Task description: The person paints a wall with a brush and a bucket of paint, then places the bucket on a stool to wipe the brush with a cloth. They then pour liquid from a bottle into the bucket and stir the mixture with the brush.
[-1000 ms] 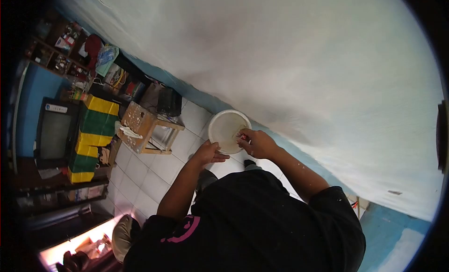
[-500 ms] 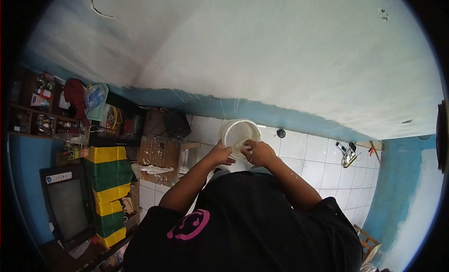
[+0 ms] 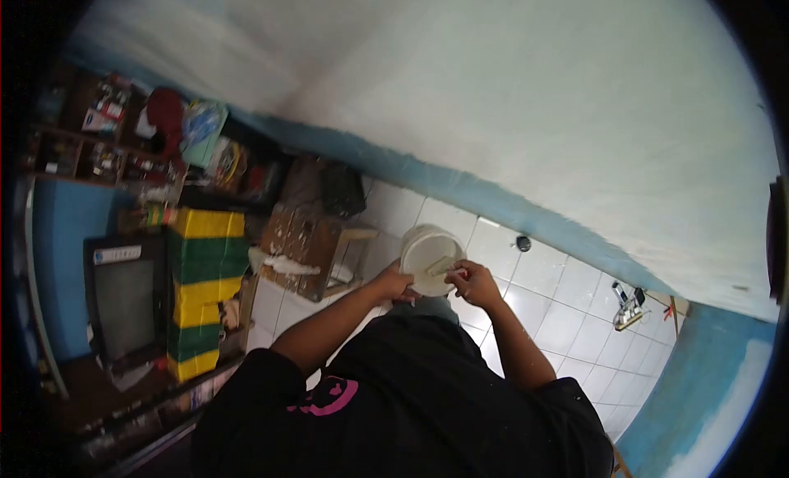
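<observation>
A white round bucket (image 3: pixel 422 240) is held in front of my body, its mouth facing up. My left hand (image 3: pixel 394 283) grips the bucket's left rim, fingers wrapped round it. At the right side of the mouth, my right hand (image 3: pixel 474 284) is closed on a small scraper (image 3: pixel 441 266), whose pale blade lies inside the bucket. What the bucket holds is pale and hard to make out.
A paint-spotted wooden bench (image 3: pixel 300 240) with a white cloth (image 3: pixel 291 266) stands at the left, beside a black bag (image 3: pixel 342 190). The partly whitened wall (image 3: pixel 509 92) rises ahead. Tools (image 3: pixel 629 307) and a small black object (image 3: pixel 523 244) lie on the tiled floor.
The view has turned and shifted. The bucket now sits slightly lower and further right in view, and my right hand and the scraper have moved a little away from my left hand.
</observation>
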A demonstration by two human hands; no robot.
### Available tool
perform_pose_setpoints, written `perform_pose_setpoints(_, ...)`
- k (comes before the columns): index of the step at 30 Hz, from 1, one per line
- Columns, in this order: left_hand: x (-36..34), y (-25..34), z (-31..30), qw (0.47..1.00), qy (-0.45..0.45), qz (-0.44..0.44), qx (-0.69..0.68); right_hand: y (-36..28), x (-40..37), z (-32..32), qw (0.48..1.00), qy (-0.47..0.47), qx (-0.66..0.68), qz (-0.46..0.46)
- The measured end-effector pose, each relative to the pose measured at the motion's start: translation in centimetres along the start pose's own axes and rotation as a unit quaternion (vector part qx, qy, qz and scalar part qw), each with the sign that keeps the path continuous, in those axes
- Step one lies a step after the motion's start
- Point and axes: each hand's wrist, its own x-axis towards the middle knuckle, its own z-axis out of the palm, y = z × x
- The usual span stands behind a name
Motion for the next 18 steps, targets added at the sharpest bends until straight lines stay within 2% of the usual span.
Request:
perform_pose_setpoints(3, -0.1, -0.6, -2.4, 0.998, 0.062, 0.0, 0.01, -1.0, 1.8, 1.8, 0.993, -0.066, -0.1, -0.02)
perform_pose_setpoints(6, -2.3, -0.2, -4.5, 0.993, 0.109, -0.024, -0.05, -3.6, 3.2, 4.3, 0.984, -0.072, -0.14, -0.078)
perform_pose_setpoints(9, -4.9, -1.6, -8.0, 0.988, 0.129, 0.032, -0.079, -6.8, 4.3, 6.8, 0.974, -0.101, -0.176, -0.104)
perform_pose_setpoints(10, -6.0, -1.8, -9.2, 0.987, 0.134, 0.038, -0.086, -8.5, 4.3, 7.5, 0.974, -0.12, -0.172, -0.083)
perform_pose_setpoints(14, -10.5, -1.7, -15.6, 0.983, 0.142, 0.056, -0.098, -12.8, 5.1, 11.9, 0.977, -0.115, -0.173, -0.048)
perform_pose_setpoints(17, -11.6, -1.7, -22.4, 0.988, 0.136, 0.051, -0.054, -13.5, 6.6, 18.1, 0.98, 0.006, -0.171, -0.106)
perform_pose_setpoints(18, -12.1, -1.4, -24.6, 0.989, 0.138, 0.044, -0.034, -13.1, 7.7, 20.4, 0.984, 0.004, -0.154, -0.095)
